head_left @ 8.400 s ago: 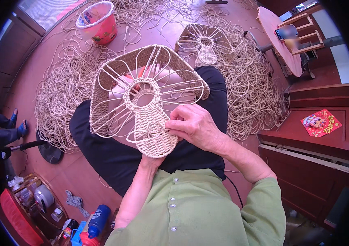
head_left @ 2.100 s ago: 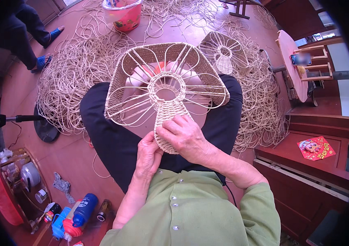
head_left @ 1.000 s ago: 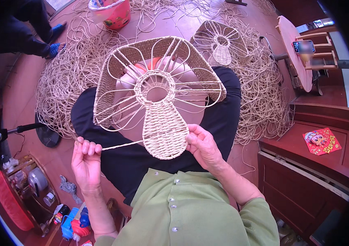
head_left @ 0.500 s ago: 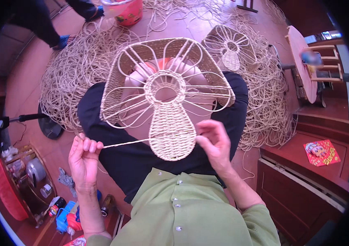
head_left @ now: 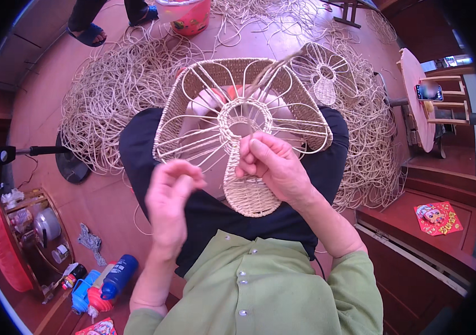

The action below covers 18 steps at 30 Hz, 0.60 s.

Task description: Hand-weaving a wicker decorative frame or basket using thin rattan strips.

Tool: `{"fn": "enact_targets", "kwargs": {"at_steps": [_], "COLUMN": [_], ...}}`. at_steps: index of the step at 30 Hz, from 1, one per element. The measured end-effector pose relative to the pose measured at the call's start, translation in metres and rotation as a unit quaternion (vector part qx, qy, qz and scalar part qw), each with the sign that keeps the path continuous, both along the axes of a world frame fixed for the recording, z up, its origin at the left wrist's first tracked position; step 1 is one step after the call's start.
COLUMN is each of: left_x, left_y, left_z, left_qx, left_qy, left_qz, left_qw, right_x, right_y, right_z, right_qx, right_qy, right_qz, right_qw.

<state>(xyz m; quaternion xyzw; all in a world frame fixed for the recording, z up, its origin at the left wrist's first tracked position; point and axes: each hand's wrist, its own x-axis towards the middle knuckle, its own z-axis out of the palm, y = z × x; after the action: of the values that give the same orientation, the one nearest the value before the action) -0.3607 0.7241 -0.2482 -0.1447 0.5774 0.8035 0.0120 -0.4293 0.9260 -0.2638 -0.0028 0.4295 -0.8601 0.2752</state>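
A woven straw basket [head_left: 170, 124] with a wire frame across its face rests on my lap between my knees. From the woven ring [head_left: 227, 118] at its centre, a rounded straw-woven panel [head_left: 252, 204] extends toward me. My right hand [head_left: 274, 164] lies over this panel, its fingers closed on a straw cord [head_left: 278, 66]. The cord's blurred upper length rises over the ring toward the far right. To the left of the panel my left hand [head_left: 172, 187] is raised off it, fingers loosely bent and apart, with nothing visible in them.
Heaps of straw cord [head_left: 118, 103] cover the floor on both sides. A similar basket [head_left: 336, 70] sits far right. Someone's sandalled foot [head_left: 88, 36] and a red bucket [head_left: 193, 21] are at the back. A black stand base [head_left: 73, 166] and blue bottle [head_left: 119, 276] lie left.
My left hand has let go of the cord it held taut and moved right. My right hand has moved left and up over the panel, now gripping the cord, which swings to the far right.
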Motion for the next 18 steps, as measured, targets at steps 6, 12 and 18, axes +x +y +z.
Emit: {"fn": "enact_targets", "kwargs": {"at_steps": [6, 12, 18], "left_x": [0.036, 0.037, 0.040], "left_y": [0.037, 0.057, 0.057], "left_z": [-0.052, -0.070, -0.088], "left_qx": [0.322, 0.524, 0.564], "left_qy": [-0.176, -0.182, -0.165], "left_qz": [-0.082, 0.019, -0.017], "left_qw": [0.927, 0.832, 0.809], "right_x": [0.007, 0.031, 0.039], "right_y": [0.018, 0.011, 0.006], "right_z": [0.011, 0.021, 0.018], "right_qx": [0.048, 0.467, 0.523], "right_qy": [-0.014, 0.384, 0.502], "right_qz": [-0.026, -0.010, 0.077], "right_qw": [0.998, 0.797, 0.684]}}
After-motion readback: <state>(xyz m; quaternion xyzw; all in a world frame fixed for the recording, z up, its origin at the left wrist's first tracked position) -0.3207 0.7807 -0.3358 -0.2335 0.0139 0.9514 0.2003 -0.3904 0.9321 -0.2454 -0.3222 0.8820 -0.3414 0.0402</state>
